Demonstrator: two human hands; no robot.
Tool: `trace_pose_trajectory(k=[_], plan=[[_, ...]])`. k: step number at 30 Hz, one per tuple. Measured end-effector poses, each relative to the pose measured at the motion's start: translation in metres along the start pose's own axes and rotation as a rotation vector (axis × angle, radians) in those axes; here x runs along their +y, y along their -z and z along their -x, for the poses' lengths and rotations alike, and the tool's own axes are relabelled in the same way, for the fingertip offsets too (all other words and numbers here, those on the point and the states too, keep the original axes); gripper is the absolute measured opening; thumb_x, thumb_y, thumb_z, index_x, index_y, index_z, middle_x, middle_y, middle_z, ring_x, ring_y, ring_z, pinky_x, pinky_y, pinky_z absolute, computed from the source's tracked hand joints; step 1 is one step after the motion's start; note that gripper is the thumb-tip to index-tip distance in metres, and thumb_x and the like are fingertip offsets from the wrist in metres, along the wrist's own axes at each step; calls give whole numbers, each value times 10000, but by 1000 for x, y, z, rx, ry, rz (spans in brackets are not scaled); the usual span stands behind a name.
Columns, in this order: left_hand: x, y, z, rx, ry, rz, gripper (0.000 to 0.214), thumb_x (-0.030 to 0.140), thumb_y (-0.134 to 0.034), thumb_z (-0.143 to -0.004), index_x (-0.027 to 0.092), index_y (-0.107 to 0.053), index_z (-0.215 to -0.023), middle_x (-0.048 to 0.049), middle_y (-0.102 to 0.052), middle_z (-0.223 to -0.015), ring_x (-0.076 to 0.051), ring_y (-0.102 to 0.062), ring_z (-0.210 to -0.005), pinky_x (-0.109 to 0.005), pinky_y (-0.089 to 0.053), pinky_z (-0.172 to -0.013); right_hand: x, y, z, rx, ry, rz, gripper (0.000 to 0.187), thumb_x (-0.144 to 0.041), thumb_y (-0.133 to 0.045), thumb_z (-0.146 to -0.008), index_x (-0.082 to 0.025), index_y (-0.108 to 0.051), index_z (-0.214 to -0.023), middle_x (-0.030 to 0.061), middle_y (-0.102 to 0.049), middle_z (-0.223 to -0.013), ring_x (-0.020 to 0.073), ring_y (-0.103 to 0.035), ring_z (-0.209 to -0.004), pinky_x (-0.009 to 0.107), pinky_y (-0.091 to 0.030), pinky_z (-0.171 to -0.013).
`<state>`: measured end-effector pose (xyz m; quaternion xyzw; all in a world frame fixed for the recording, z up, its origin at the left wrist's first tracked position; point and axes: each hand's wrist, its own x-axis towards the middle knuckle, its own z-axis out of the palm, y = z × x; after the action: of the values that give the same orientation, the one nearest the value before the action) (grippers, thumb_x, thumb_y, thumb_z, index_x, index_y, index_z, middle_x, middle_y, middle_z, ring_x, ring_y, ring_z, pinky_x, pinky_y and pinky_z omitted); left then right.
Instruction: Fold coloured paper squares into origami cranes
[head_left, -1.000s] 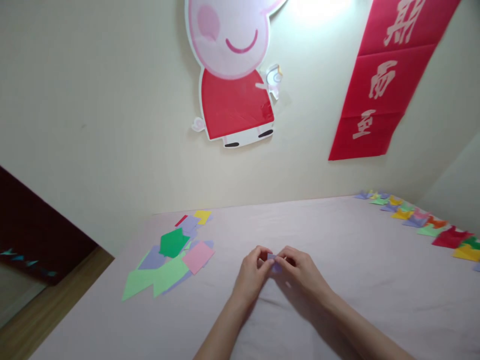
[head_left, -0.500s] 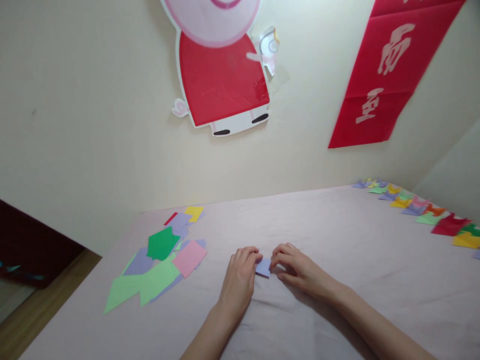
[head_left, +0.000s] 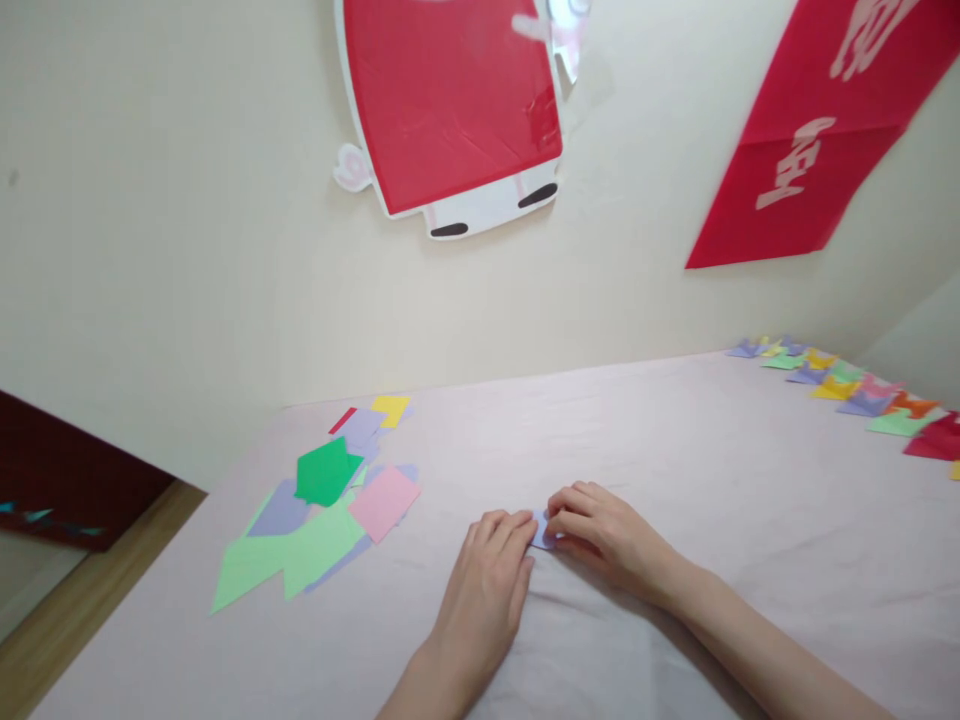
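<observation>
A small piece of purple paper (head_left: 541,530) lies on the pale cloth-covered surface, mostly hidden between my two hands. My left hand (head_left: 487,575) rests over its left side, fingers together and bent, fingertips holding the paper down. At the other side, my right hand (head_left: 611,535) has its fingers curled, with thumb and fingertips closed on the paper's right edge. Whether the paper is folded under the fingers cannot be seen.
Loose coloured paper lies on the left: a green piece (head_left: 324,472), a pink square (head_left: 385,503) and light green sheets (head_left: 322,545). Several folded paper shapes (head_left: 866,400) line the right edge. Behind stands a wall with a red cartoon cutout (head_left: 454,100) and a red banner (head_left: 795,170).
The view has tilted down and shifted slightly left. My hands have come closer together over the purple paper, and less of it shows between them.
</observation>
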<state>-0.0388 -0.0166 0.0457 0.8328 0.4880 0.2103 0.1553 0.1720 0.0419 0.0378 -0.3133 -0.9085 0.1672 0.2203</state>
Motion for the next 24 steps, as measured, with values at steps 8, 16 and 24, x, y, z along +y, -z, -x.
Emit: trace_pose_trajectory(k=[8,16,24], plan=[[7,-4,17,-39,-52,-156,405,69,-476,-897,150,-529,-1290,-87,-572,-1347,-260,-502,-1114,-431,-476,-932,-4,1,5,-12,-11,-34,190,-119,-522,-903,-227,-678,-908,70,-664,-1026,202,-553,-926,336,-446,-804],[6,-5,23,-28,-118,-227,393,58,-479,-880,128,-558,-1259,-97,-594,-1327,-270,-517,-1090,-433,-477,-922,-8,3,-1,-9,-213,-210,121,-212,-607,-892,-216,-672,-790,60,-626,-981,210,-518,-938,367,-431,-858],[7,-3,23,-14,-137,-207,376,71,-414,-904,167,-582,-1226,-107,-620,-1287,-255,-549,-1078,-428,-501,-891,-12,-3,-7,8,-349,-215,93,-194,-647,-845,-215,-637,-754,31,-601,-922,203,-506,-890,362,-395,-832]])
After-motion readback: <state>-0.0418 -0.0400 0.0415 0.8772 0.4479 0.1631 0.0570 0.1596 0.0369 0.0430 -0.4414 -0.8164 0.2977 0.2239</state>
